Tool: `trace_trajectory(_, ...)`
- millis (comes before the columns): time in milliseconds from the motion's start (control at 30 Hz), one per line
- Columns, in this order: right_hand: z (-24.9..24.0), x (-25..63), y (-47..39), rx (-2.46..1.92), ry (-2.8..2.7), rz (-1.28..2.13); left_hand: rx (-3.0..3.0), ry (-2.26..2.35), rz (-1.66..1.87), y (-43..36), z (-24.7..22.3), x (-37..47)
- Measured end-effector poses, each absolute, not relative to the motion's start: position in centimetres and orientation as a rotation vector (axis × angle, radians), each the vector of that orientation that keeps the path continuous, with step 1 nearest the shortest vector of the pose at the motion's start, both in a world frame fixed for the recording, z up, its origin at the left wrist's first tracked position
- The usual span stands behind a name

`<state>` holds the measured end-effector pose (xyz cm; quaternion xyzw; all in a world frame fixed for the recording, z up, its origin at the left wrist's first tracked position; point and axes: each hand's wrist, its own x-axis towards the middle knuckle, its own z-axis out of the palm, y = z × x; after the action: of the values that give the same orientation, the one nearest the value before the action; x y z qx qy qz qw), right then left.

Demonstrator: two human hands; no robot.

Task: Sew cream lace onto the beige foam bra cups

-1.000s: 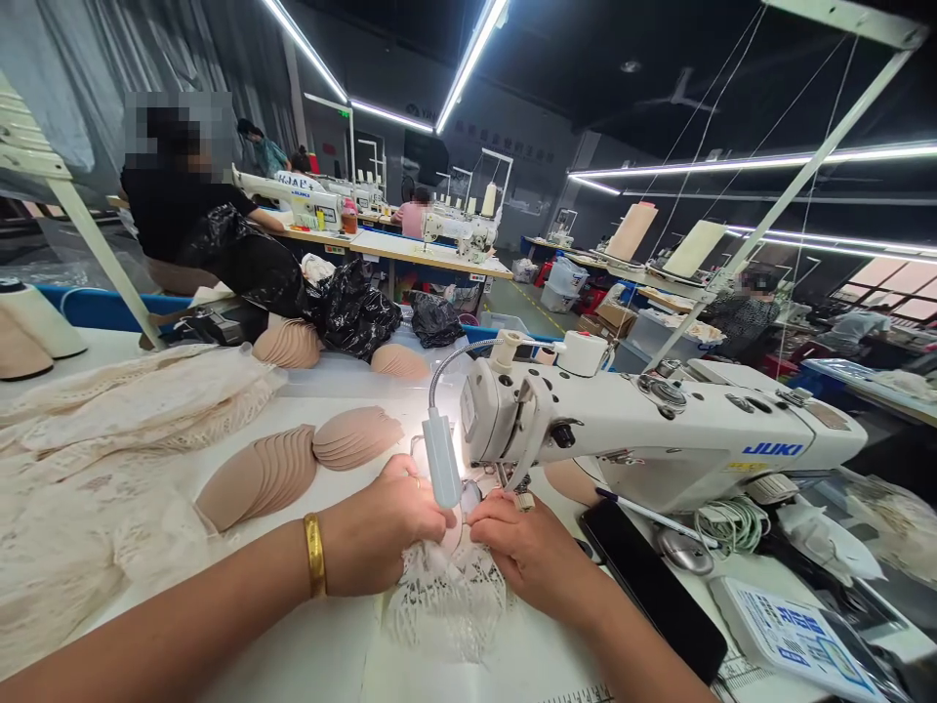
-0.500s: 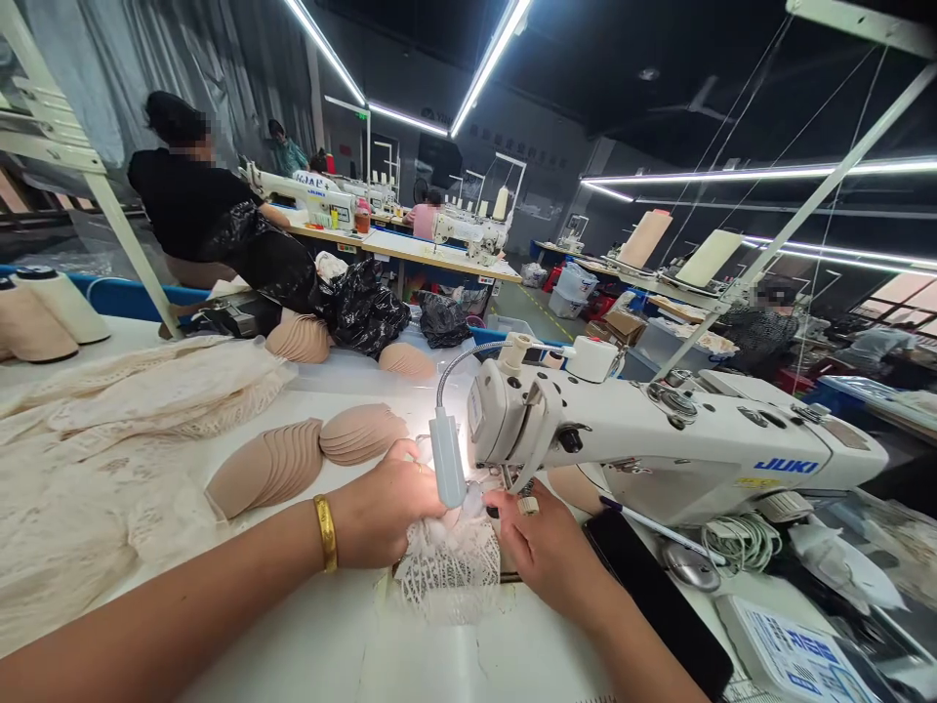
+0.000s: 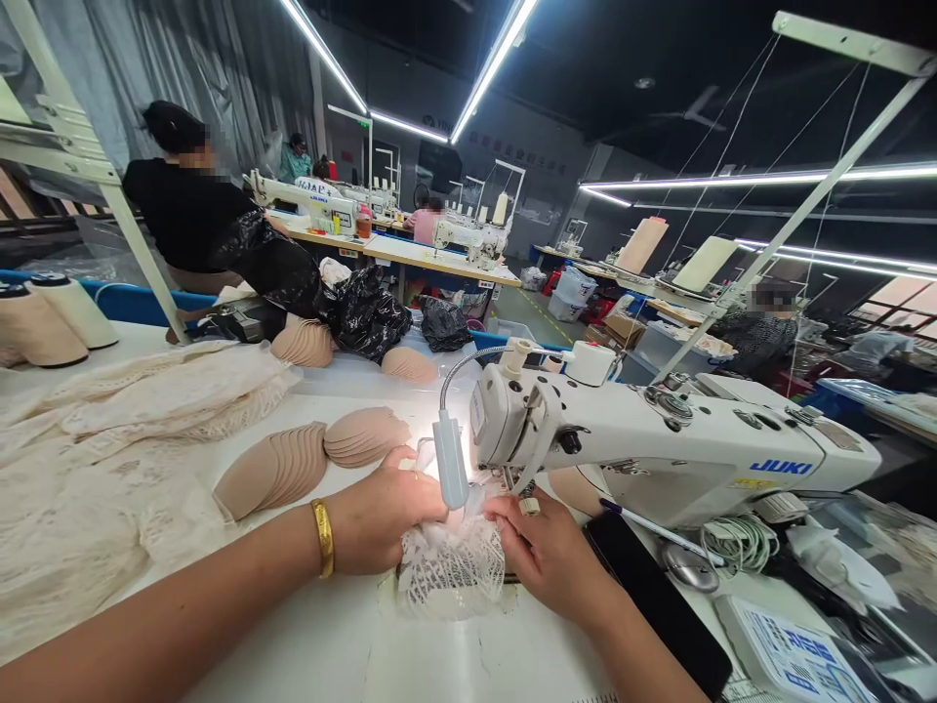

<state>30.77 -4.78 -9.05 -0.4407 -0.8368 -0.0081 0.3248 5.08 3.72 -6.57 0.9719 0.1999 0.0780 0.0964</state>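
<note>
A piece of white lace fabric [image 3: 452, 571] lies at the needle area of a white sewing machine [image 3: 659, 439], its patterned edge hanging toward me. My left hand [image 3: 385, 513], with a gold bangle at the wrist, is closed on the fabric's left side. On the right side my right hand [image 3: 538, 542] pinches the fabric close to the presser foot. A small grey lamp [image 3: 452, 464] on a bent metal neck shines between the hands and hides some of the left fingertips.
Stacked beige cups [image 3: 274, 471] and heaped cream lace [image 3: 80, 488] lie left. At right are a black phone-like slab [image 3: 651, 605], a coiled cable [image 3: 741, 543] and a white box [image 3: 791, 649]. Thread cones [image 3: 69, 310] stand far left. A person in black [image 3: 183, 205] sits beyond.
My right fingers have closed together on the fabric, drawn slightly back from the foot. The lace at the front has shifted and spread a little. The view has moved slightly.
</note>
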Motion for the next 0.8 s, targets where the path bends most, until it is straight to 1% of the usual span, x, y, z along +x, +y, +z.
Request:
trace_trajectory(67, -9.0, 30.4, -5.1, -1.133, -2.256, 0.005, 2.887, 0.619, 0.220, 3.3, -6.6, 4.8)
trace_trajectory(200, -9.4, 29.4, -5.3, -1.046, -2.383, 0.119, 2.947, 0.887, 0.238, 1.8, -7.0, 5.3)
trace_trajectory(267, -9.8, 29.1, -5.2, -1.101, -2.438, 0.078, 2.950, 0.923, 0.184, 1.1, -7.2, 5.8)
trace_trajectory(400, -10.7, 29.5, -4.8, -1.264, -2.460, -0.100, 2.874, 0.862, 0.111, 0.5, -7.1, 5.8)
trace_trajectory(533, -10.2, 30.4, -4.6, -1.297, -2.416, -0.146, 2.812, 0.831, 0.123, 0.8, -6.6, 4.9)
trace_trajectory(667, -8.9, 31.7, -4.5, -1.312, -2.377, -0.081, 2.754, 0.636, 0.139, 1.3, -6.1, 4.3)
trace_trajectory(800, -7.5, 33.2, -4.7, -1.331, -2.385, 0.153, 2.771, 0.521, 0.176, 1.6, -6.2, 4.8)
